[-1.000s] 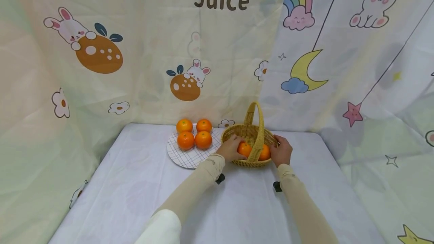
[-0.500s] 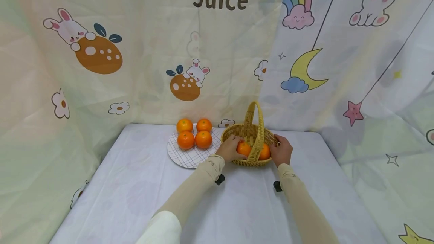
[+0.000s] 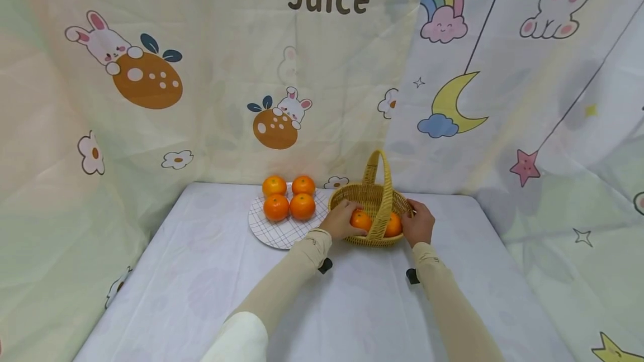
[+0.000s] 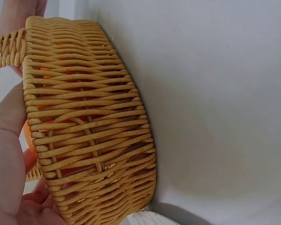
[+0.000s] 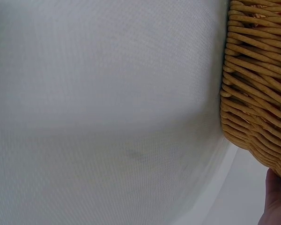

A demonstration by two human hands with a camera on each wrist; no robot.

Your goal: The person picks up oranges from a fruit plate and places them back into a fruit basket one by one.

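on the white table [image 3: 352, 306], left hand [image 3: 341, 220] and right hand [image 3: 418, 222] clasp the basket [image 3: 374, 199] between curled fingers.

Rough woven wicker basket [image 3: 371, 199], matt white tablecloth [image 3: 211, 272], glossy oranges [image 3: 289, 196]

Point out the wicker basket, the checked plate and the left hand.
wicker basket [image 3: 370, 196]: head view, far inner wall.
checked plate [image 3: 282, 232]: head view, bare front part.
left hand [image 3: 340, 222]: head view, back of the hand.

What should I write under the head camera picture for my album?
Two hands, left hand and right hand, at a wicker basket with oranges, beside a plate.
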